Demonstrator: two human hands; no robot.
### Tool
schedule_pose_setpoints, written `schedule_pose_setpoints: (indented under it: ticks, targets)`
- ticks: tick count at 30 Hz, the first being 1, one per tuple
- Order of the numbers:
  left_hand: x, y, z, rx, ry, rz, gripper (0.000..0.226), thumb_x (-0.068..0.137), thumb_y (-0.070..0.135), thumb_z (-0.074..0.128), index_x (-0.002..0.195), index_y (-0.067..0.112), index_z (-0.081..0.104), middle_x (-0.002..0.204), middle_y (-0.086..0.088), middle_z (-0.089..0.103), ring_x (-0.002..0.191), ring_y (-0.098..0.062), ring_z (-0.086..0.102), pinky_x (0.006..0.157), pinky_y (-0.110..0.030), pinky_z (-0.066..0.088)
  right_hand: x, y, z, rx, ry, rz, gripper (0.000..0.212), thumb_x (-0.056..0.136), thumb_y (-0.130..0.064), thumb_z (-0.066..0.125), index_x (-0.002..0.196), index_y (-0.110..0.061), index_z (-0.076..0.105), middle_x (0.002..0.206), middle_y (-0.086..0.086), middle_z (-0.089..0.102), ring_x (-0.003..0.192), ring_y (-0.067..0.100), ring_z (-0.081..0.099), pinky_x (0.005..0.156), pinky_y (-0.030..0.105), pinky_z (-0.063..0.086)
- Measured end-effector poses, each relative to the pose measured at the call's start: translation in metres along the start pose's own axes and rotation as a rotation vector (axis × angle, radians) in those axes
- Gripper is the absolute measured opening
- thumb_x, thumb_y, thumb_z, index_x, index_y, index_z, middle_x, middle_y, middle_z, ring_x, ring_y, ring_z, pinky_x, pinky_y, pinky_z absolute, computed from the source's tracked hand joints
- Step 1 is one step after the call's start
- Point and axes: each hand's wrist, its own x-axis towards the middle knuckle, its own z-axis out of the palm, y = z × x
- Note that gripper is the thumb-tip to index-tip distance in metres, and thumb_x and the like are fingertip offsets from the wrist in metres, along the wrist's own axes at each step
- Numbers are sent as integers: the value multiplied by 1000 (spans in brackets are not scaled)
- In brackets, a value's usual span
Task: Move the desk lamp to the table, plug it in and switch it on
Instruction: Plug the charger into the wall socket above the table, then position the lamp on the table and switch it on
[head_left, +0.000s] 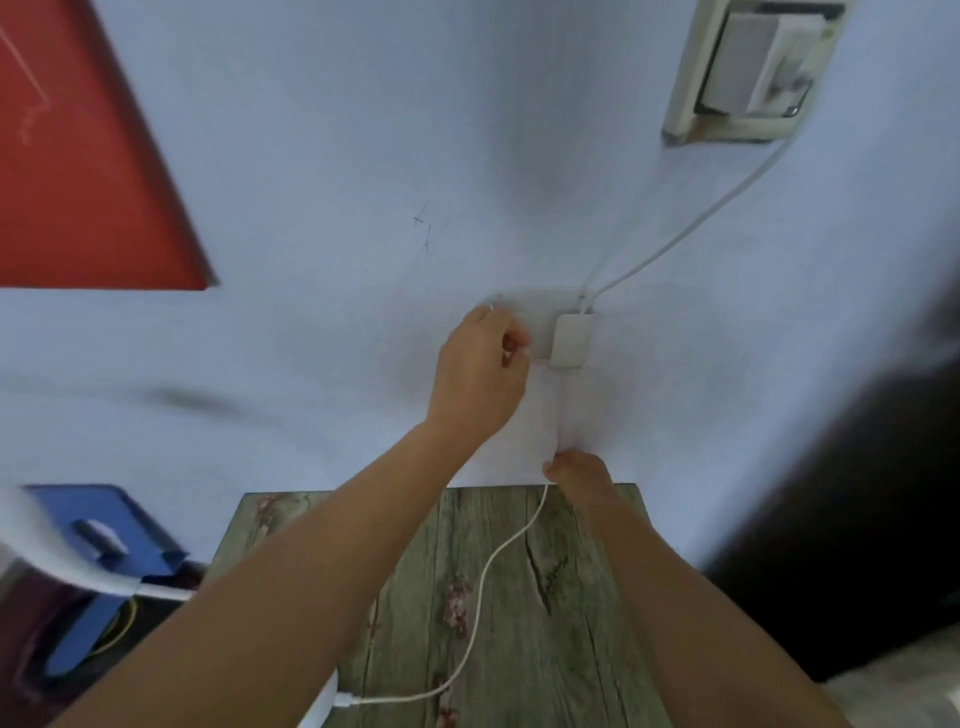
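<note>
Wall socket (524, 317) | left hand (480, 371) grip closed at it | right hand (579, 475) pinches cable (480, 587)

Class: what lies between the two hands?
Head view: bare blue wall separates left hand from right hand; the cord hangs below.

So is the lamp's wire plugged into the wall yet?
Cannot tell. The left hand is at the wall socket, covering the plug end. The white cable runs across the table past the right hand.
</note>
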Motion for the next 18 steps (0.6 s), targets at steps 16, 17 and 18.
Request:
schedule_pose_setpoints:
  ticks: [16,17,18]
  targets:
    - [-91,-47,5,10,-342,-268,18,84,8,57,96,11,69,95,-5,72,87,-20,65,80,-29,52,-34,0,3,83,36,-41,43,82,-3,60,124,-1,55,119,23,63,103,35,64,92,46,52]
    - [-96,-49,1,7,-343,-273,18,84,9,57,97,12,69,95,-5,72,87,-19,64,80,-28,52,-41,-4,5,70,27,-53,42,82,-5,60,124,-2,56,118,23,64,101,34,64,93,46,53]
    - [-100,-51,-2,6,-344,-278,18,84,9,57,96,12,69,95,-4,72,86,-18,64,79,-28,52,-49,-9,7,47,12,-69,41,83,-6,61,123,-2,57,117,22,64,102,33,65,94,46,52]
